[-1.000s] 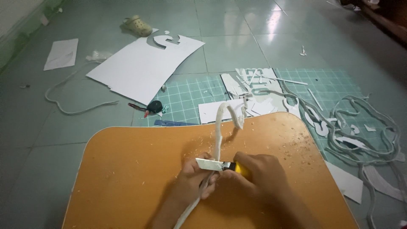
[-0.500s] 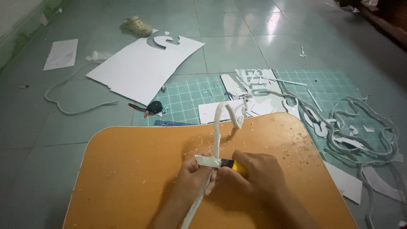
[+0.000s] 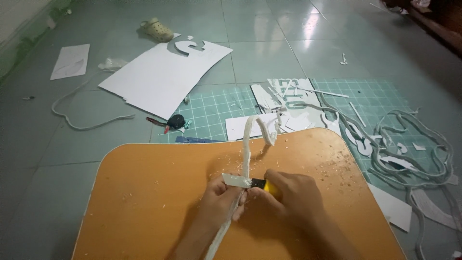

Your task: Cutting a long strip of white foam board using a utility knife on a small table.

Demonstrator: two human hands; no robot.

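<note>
Two hands are working a white foam strip over an orange counter (image 3: 144, 202).

The strip (image 3: 246, 144) is rising, curling over at its top; left hand (image 3: 219, 202) fingers are wrapping it closed, right hand (image 3: 293, 200) is gripping a yellow-handled knife (image 3: 243, 182), blade touching it.

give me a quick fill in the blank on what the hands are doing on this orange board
1. The right hand grips a knife with a ____ handle.
2. The left hand holds a long white strip down on the ____ board.
3. Behind the board, a green cutting mat lies on the ____.
4. At the far side of the floor, by the big white sheet, lies a single ____.

Missing words: yellow; orange; floor; shoe
</note>
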